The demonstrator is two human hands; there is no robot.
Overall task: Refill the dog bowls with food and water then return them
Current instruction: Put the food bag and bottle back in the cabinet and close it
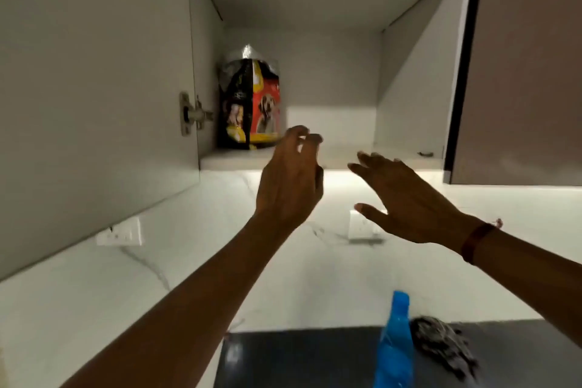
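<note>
The open wall cabinet (330, 72) is holding a dog food bag (252, 104), standing upright at the shelf's left end. The left hand (289, 179) is hovering just beside it, fingers loosely bent, gripping nothing. The right hand (409, 201) is spreading flat, empty.

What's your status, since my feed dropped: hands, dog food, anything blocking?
Left hand and right hand empty, up at the open cabinet. Dog food bag upright inside, not yet gripped. Nothing between hands and bag.
</note>
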